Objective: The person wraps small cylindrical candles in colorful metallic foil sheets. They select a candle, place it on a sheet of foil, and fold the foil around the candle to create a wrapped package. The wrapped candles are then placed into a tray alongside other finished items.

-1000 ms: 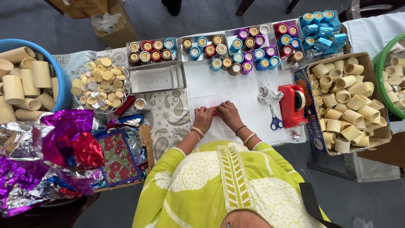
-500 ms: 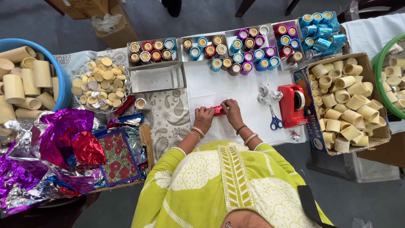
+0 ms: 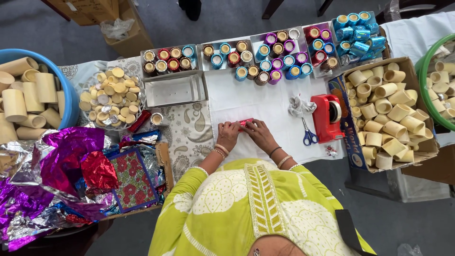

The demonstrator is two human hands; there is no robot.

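Both our hands, left (image 3: 228, 134) and right (image 3: 259, 134), pinch a small red foil piece (image 3: 245, 123) against the white desk (image 3: 246, 99) at frame centre, flattening it, with scissors (image 3: 309, 136) and red tape dispenser (image 3: 328, 117) close to the right.

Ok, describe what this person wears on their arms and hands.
Both forearms are bare below lime-green sleeves with white trim and pale round motifs. The left hand has thin gold-toned bangles at the wrist; the right hand has a dark thin band and a lighter bangle further up. No gloves; any rings are too small to tell.
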